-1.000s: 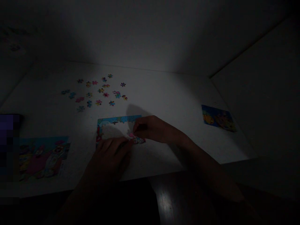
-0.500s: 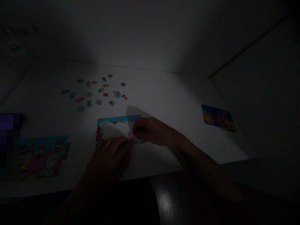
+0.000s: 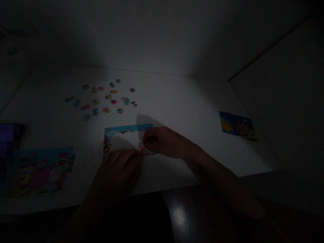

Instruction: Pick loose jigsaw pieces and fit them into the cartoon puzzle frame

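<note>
A partly assembled jigsaw puzzle [image 3: 129, 128] lies before me, its blue top strip joined and its middle showing bare white surface. My right hand [image 3: 158, 140] comes over its right side, fingers curled and pinched at a pink puzzle piece [image 3: 142, 147], mostly hidden beneath them. Along the puzzle's lower edge rests my left hand [image 3: 121, 165], palm down with fingers stretched out. Its index fingertip reaches the lower side of that pink piece. The picture is very dark, so the fingertips are hard to make out.
Several loose puzzle pieces [image 3: 106, 99] are spread beyond the puzzle, to the left. A cartoon picture sheet [image 3: 47, 172] lies at the left near the table's front edge, beside a dark object [image 3: 11, 135]. Far right lies a blue picture card [image 3: 238, 126]. White walls [image 3: 162, 37] enclose the table.
Both hands keep nearly the same place and pose at the puzzle. The whole view has shifted slightly.
</note>
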`<state>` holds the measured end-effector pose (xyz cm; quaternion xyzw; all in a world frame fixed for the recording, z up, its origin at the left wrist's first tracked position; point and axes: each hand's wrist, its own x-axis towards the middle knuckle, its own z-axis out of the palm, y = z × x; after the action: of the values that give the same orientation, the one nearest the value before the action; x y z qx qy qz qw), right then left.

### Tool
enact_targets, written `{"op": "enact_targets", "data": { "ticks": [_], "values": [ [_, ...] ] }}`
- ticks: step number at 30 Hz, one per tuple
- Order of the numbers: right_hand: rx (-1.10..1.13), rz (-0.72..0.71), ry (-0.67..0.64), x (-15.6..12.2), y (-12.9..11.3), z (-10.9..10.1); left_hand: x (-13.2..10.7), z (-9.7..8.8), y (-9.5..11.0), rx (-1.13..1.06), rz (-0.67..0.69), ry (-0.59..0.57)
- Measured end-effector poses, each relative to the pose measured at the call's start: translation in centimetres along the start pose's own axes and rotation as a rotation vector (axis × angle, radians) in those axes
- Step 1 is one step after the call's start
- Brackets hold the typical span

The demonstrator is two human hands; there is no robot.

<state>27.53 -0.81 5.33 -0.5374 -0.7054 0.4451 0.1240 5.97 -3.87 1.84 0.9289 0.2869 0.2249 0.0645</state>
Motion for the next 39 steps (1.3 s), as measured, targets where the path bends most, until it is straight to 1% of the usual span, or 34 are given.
{"op": "enact_targets", "data": {
  "ticks": [3, 6, 8, 11, 16, 20, 25, 29, 32, 36, 39],
  "values": [
    [0.112, -0.025, -0.045, 0.0, 0.2, -0.2, 0.0, 0.0, 0.0, -0.028, -0.011, -0.003],
    [0.270, -0.066, -0.088, 0.0, 0.5, -0.7, 0.1, 0.0, 0.0, -0.033, -0.006, -0.019],
    [0.368, -0.090, -0.079, 0.2, 0.9, -1.1, 0.1, 0.1, -0.1, -0.029, -0.005, -0.010],
    [0.470, -0.120, -0.029, 0.5, 1.4, -1.5, 0.0, 0.2, -0.1, -0.036, -0.005, 0.015],
    [0.576, -0.109, -0.011, 0.8, 1.6, -1.5, 0.0, 0.0, -0.1, -0.032, -0.001, 0.005],
    [0.542, -0.094, -0.007, 0.8, 1.5, -1.5, -0.1, 0.0, -0.1, -0.031, 0.000, -0.006],
    [0.475, -0.017, -0.017, 1.0, 1.8, -1.5, -0.2, 0.1, -0.1, -0.037, -0.001, 0.005],
    [0.422, -0.035, 0.056, 1.3, 2.4, -1.3, -0.2, 0.2, -0.1, -0.044, -0.010, -0.007],
    [0.447, -0.052, 0.115, 1.6, 2.9, -1.0, -0.2, 0.2, -0.1, -0.057, -0.016, -0.002],
    [0.482, -0.048, 0.117, 1.8, 3.2, -0.6, -0.2, 0.2, -0.2, -0.060, -0.014, 0.009],
    [0.496, -0.004, 0.118, 1.7, 2.8, -0.7, -0.3, 0.2, -0.2, -0.056, -0.005, 0.004]
  ]
}}
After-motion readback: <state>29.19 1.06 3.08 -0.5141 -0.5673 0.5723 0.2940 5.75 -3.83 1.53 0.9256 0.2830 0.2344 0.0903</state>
